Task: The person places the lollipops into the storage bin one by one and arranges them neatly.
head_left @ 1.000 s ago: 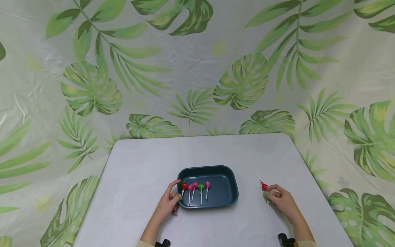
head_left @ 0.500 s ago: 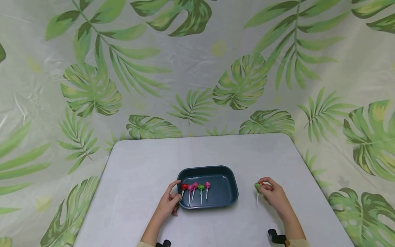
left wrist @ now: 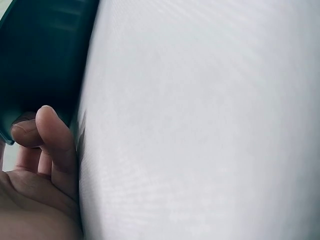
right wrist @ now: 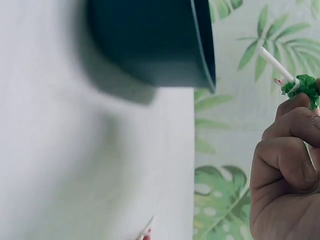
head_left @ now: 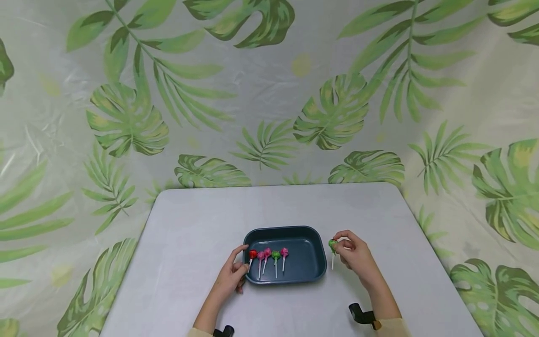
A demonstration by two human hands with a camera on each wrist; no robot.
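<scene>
A dark blue tray [head_left: 306, 264] stands on the white table, with several red, pink and green lollipops [head_left: 275, 255] lying in its left half. My left hand [head_left: 229, 278] grips the tray's left end, thumb and forefinger at the rim. Its curled fingers show against the tray wall [left wrist: 45, 55] in the left wrist view. Just off the tray's right end, my right hand [head_left: 355, 257] pinches a green lollipop [head_left: 332, 244] by its wrapped head, the white stick hanging down. A red lollipop [right wrist: 146, 236] lies on the table, partly cut off in the right wrist view; my hand hides it from the head view.
The white table [head_left: 202, 220] has rounded far corners. Behind it hangs a leaf-patterned cloth [head_left: 261, 93]. A dark wrist mount [head_left: 361, 314] sits on my right forearm, and another [head_left: 224, 331] on the left.
My right hand has moved left with the green lollipop, from beside the red lollipop to near the tray's right end. My left hand stays at the tray.
</scene>
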